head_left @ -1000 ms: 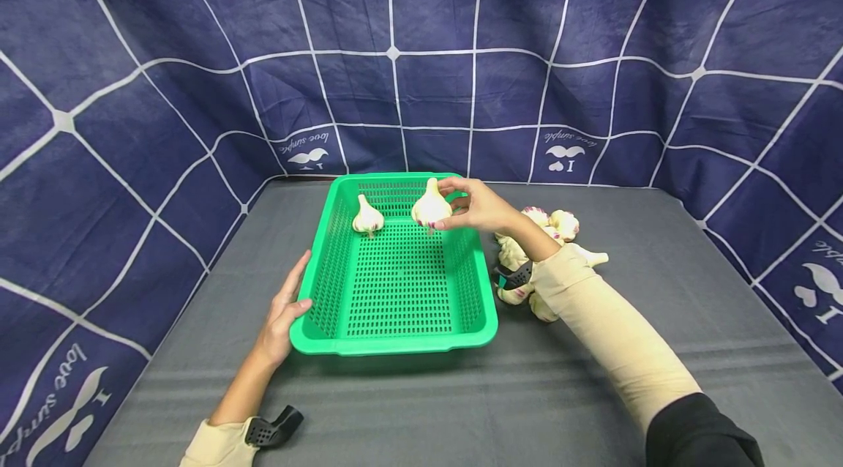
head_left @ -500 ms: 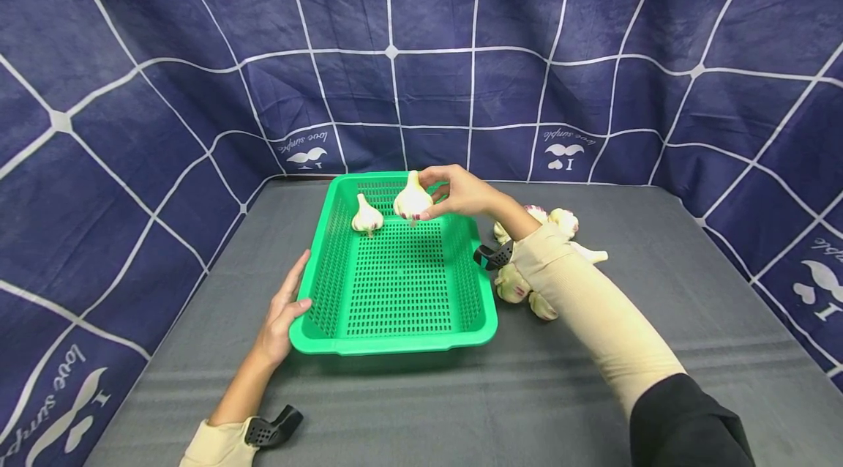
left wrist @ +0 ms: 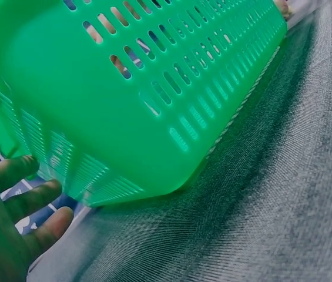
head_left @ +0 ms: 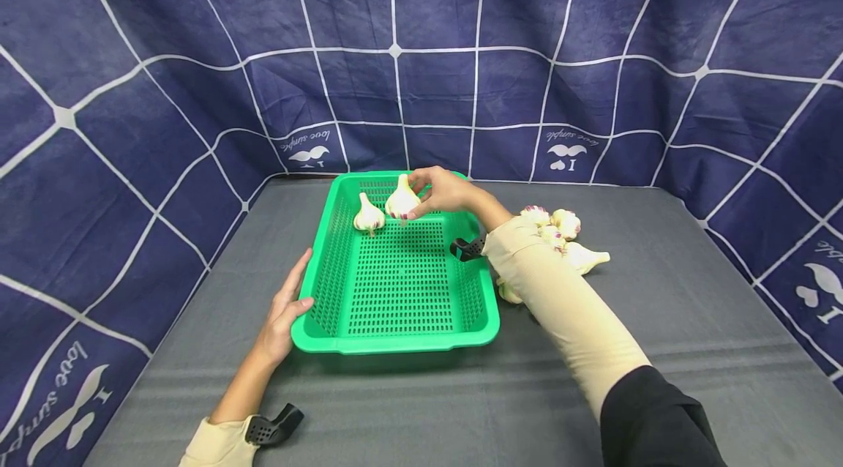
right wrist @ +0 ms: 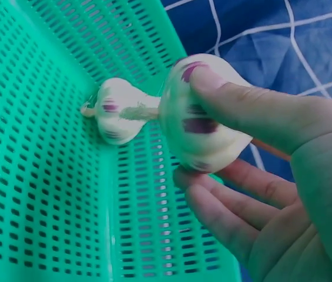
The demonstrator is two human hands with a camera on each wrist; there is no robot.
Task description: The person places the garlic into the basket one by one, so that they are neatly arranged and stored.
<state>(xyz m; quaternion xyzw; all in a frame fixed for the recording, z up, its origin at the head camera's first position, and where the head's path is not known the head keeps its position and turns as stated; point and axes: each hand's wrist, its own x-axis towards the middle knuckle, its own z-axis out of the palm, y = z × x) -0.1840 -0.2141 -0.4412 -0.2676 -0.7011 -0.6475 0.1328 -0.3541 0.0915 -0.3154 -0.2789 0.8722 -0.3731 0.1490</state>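
Observation:
My right hand [head_left: 443, 191] pinches a garlic bulb [head_left: 402, 201] between thumb and fingertips, above the far part of a green plastic basket [head_left: 395, 345]. In the right wrist view this bulb [right wrist: 204, 126] has purple patches and roots facing the camera. Another garlic bulb [head_left: 369, 217] stands inside the basket near its far left corner, stem up. At the basket's left side is my left hand [head_left: 279, 324], its thumb by the rim. The left wrist view has the fingers [left wrist: 33, 200] extended beside the slotted wall; whether all of them touch it is hard to tell.
A pile of several garlic bulbs [head_left: 582, 258] lies right of the basket, partly hidden by the right sleeve [head_left: 566, 299]. Grey cloth [head_left: 421, 408] covers the table. Behind and at both sides hangs a blue curtain [head_left: 435, 86] with white lines.
My right hand has moved left over the basket with the garlic bulb, bringing it close to the bulb inside. The left hand and basket have stayed put.

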